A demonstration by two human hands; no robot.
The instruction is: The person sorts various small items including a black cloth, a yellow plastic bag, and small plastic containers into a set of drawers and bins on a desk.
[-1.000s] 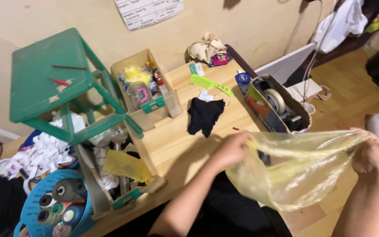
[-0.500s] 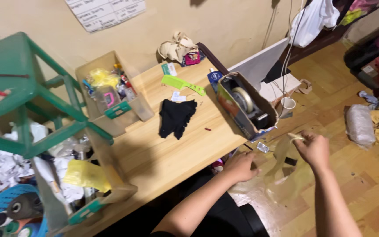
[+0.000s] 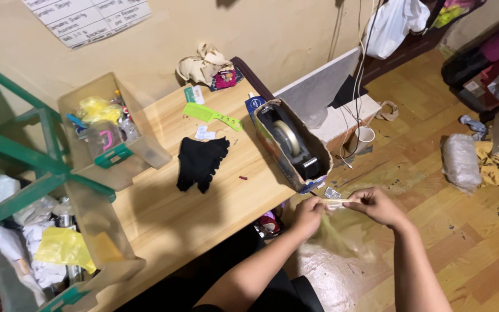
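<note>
My left hand (image 3: pixel 307 215) and my right hand (image 3: pixel 376 205) are close together just off the table's right edge, both pinching a thin yellowish plastic bag (image 3: pixel 336 231). The bag's top is twisted into a narrow strip between my fingers, and the rest hangs limp below. Just above my hands a cardboard box (image 3: pixel 289 144) holding a tape dispenser sits at the edge of the wooden table (image 3: pixel 203 202).
On the table lie a black cloth (image 3: pixel 200 162), a green comb (image 3: pixel 210 114) and a clear bin (image 3: pixel 108 136) of small items. A green stool (image 3: pixel 7 156) stands at left. A wrapped bundle (image 3: pixel 460 162) and a white cup (image 3: pixel 365 134) lie on the wooden floor.
The bag was stretched wide between my hands, then gathered. My hands have come together and the bag is now bunched and twisted. The view has shifted right and down.
</note>
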